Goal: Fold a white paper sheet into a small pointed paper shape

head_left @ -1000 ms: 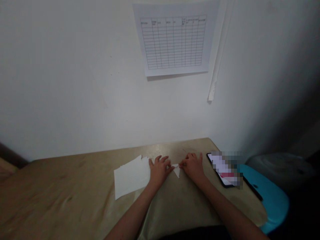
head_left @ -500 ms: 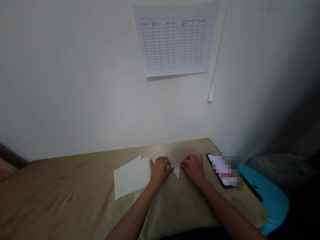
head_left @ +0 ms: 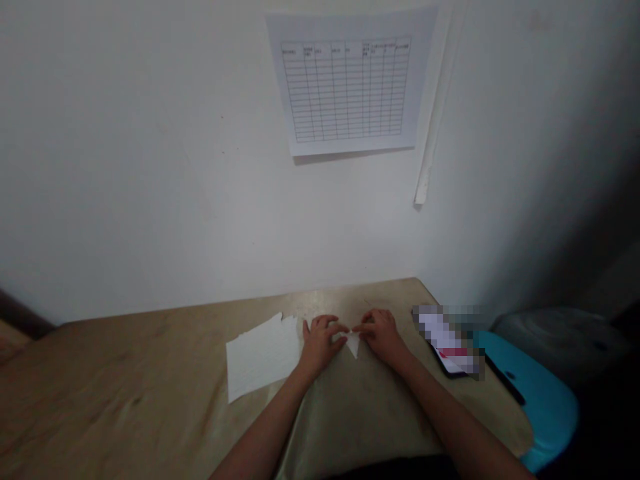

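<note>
A small folded white paper (head_left: 353, 345) lies on the brown tabletop, its narrow tip pointing toward me. My left hand (head_left: 320, 342) pinches its left edge with thumb and index finger. On the other side, my right hand (head_left: 381, 333) has its fingers on the paper's upper right edge. The fingertips of both hands nearly meet at the top of the paper. Left of my left hand lies a larger white sheet (head_left: 261, 357) with a torn upper edge, partly covered by my left wrist.
A phone (head_left: 445, 341), blurred by pixels, lies on the right of the table (head_left: 150, 373). Beside it are a black pen-like object (head_left: 505, 379) and a blue stool (head_left: 543, 393). A printed table sheet (head_left: 350, 93) hangs on the wall behind.
Both hands' index fingers have moved inward, closer together at the top of the small paper. My right hand's raised finger has come down.
</note>
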Motion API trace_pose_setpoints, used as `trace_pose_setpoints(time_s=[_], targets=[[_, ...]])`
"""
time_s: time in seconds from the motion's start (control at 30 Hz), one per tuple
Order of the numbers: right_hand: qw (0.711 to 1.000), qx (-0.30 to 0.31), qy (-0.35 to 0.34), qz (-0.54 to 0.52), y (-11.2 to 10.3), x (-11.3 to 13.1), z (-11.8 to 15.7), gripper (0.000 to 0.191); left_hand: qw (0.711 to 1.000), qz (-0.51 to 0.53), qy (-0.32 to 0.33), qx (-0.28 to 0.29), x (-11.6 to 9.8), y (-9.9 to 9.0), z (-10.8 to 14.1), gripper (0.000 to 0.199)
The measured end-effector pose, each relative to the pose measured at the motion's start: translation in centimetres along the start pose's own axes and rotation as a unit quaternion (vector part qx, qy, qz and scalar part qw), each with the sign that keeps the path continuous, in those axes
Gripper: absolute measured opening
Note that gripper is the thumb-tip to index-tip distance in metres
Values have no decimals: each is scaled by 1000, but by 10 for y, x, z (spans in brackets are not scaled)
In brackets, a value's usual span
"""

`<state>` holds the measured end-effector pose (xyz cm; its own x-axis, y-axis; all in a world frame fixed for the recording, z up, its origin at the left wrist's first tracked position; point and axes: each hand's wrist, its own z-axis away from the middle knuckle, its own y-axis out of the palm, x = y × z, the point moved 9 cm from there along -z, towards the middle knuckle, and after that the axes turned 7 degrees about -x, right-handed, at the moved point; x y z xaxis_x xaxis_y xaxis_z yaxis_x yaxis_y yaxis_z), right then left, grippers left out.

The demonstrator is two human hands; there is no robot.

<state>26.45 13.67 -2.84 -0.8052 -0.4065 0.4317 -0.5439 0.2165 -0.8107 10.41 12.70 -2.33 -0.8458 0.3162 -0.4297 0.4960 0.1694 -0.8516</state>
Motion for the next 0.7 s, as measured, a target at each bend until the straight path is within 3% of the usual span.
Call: trace_pose_setpoints(time_s=[0.33, 0.7], targets=[[999, 25, 2, 22, 0, 5, 1, 35, 1000, -13, -27, 9, 5, 3, -2, 19], [998, 26, 32, 41, -5, 2, -1, 24, 999, -43, -14, 1, -2, -5, -4, 16]])
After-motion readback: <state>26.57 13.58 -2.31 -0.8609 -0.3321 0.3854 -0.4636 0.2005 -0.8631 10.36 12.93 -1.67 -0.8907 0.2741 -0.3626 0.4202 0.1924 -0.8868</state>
